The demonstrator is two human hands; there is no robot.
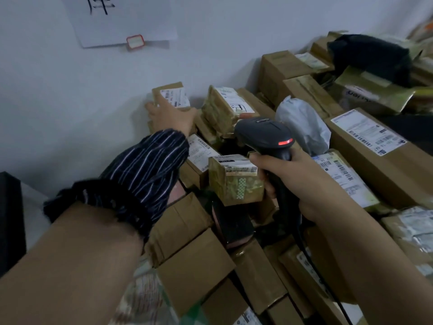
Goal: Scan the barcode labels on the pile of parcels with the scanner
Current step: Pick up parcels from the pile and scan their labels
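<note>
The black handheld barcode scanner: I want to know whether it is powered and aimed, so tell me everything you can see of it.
The black handheld barcode scanner looks like matte plastic: a rounded, hooded head on a slimmer handle. A red light strip glows at the head's rear. The right hand grips the handle, fingers curled round it. The head points away, towards the parcels by the wall, beside a small tape-wrapped cardboard parcel. A dark cable trails from the handle's base toward the camera.
</note>
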